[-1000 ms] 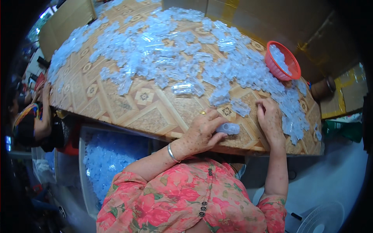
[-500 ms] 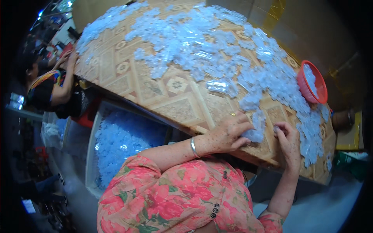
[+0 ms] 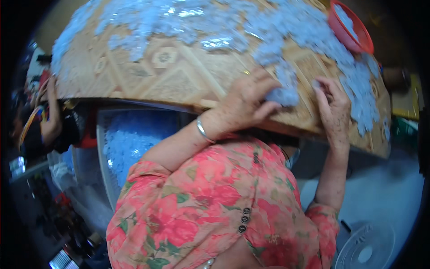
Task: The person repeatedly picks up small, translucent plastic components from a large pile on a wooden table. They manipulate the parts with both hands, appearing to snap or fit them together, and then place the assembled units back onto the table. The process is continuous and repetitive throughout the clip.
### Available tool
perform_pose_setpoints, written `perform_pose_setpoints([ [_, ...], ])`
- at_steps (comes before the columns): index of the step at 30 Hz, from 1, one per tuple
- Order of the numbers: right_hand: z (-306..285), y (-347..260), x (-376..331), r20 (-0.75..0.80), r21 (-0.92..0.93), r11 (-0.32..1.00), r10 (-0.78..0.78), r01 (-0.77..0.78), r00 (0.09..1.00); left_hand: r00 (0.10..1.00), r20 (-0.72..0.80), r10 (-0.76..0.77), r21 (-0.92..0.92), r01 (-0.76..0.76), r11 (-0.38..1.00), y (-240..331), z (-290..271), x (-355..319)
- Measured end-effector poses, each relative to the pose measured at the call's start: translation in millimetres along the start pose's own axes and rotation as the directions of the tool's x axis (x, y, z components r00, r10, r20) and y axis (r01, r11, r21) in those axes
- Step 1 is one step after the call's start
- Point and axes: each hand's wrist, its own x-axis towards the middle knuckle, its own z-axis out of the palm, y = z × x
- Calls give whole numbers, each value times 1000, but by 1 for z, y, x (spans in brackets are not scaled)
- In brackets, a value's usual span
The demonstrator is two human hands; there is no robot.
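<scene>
Many clear plastic pieces point(image 3: 165, 20) lie loose, upper frame; left hand point(image 3: 251, 96) grips one piece point(image 3: 285, 97), right hand point(image 3: 335, 105) fingers narrow (contents unclear); white crate point(image 3: 101, 148), left of centre, well stocked.

Glossy plastic pieces point(image 3: 217, 42), shiny metal bracelet point(image 3: 201, 127)

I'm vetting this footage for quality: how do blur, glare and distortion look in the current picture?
Head view: soft blur over the right hand, the left hand and the translucent plastic piece it holds; same head view: white glare streaks the scattered plastic pieces, the front edge of the patterned tabletop bows, and the corners fall to black.
</scene>
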Motion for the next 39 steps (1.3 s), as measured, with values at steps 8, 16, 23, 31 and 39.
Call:
perform_pose_setpoints([
  [8,23,-43,-26,-85,210,967,-132,147,988,998,55,-13,55,10,998,3,-2,3],
  [16,33,-53,-14,-33,101,972,-212,215,977,999,44,-2,5,2,1000,-3,-2,2],
  [23,39,-57,-8,-2,127,969,-215,214,977,1000,-27,3,-40,-4,999,-6,9,-5],
  [31,25,-64,-12,-3,9,983,-183,183,983,996,24,-84,107,81,991,16,-12,-8],
  [39,22,-41,-8,301,185,953,180,-242,937,947,136,-291,-23,296,955,12,-17,-4],
])
